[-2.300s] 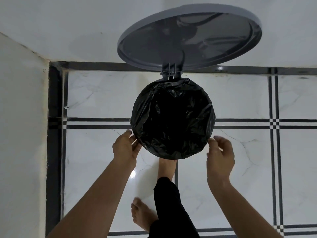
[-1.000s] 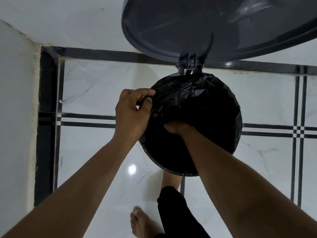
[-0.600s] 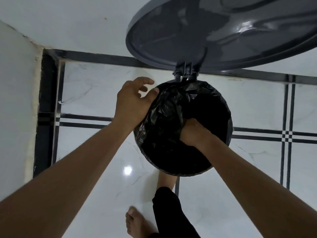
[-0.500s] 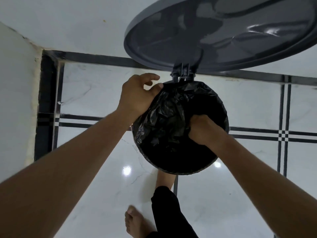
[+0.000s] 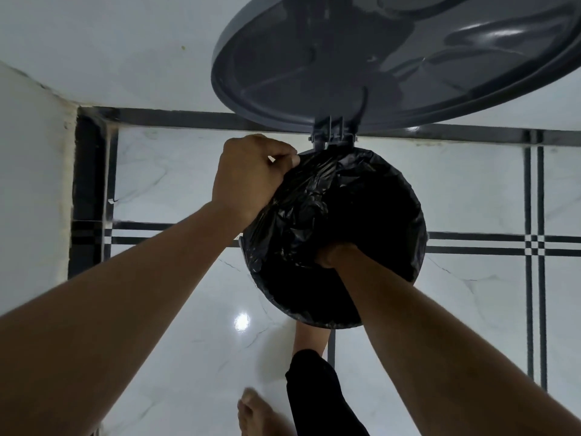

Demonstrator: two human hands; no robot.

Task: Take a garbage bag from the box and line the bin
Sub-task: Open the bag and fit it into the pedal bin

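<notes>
A round pedal bin stands on the floor below me, its grey lid raised toward the wall. A black garbage bag covers the bin's mouth and folds over its rim. My left hand pinches the bag's edge at the far left of the rim, close to the hinge. My right hand reaches down inside the bag; only the wrist and the back of the hand show, so its fingers are hidden. No box of bags is in view.
White marble floor tiles with black stripe borders surround the bin. White walls meet in a corner at the upper left. One foot rests at the bin's base, the other bare foot stands nearer me.
Both hands left the near rim; the right went down into the bag. The left moved up the left rim toward the hinge and has closed on the bag's edge.
</notes>
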